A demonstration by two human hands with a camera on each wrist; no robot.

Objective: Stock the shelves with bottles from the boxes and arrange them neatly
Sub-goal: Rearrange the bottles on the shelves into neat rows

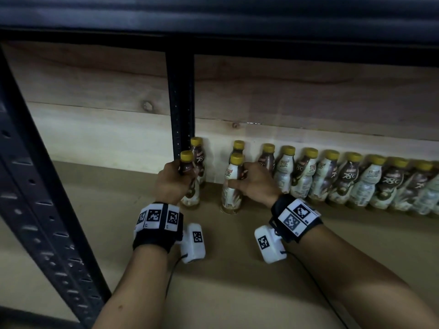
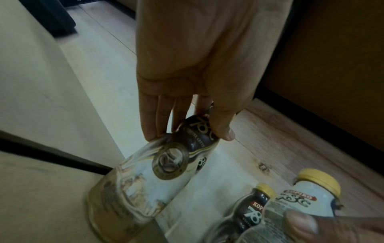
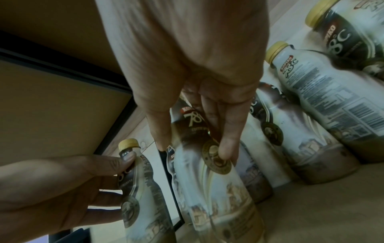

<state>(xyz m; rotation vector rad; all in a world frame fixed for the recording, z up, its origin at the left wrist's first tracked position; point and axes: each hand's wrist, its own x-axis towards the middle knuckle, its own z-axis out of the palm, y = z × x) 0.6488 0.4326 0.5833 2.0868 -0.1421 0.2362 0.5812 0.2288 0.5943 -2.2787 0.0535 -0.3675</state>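
Both hands hold yellow-capped coffee bottles on a shelf board (image 1: 237,269). My left hand (image 1: 172,184) grips the upper body of one bottle (image 1: 188,179) standing beside the black upright post; in the left wrist view this bottle (image 2: 149,174) shows thumb and fingers wrapped round its dark neck. My right hand (image 1: 254,184) grips a second bottle (image 1: 234,184), whose label (image 3: 212,172) fills the right wrist view. Behind each held bottle another bottle (image 1: 198,157) stands against the wooden back wall. A long row of bottles (image 1: 344,179) runs to the right.
A black perforated post (image 1: 180,103) rises behind the left bottle, and a slanted black frame rail (image 1: 35,198) crosses the left side. A dark shelf (image 1: 213,20) hangs overhead. Bare board lies in front of the row and left of the post.
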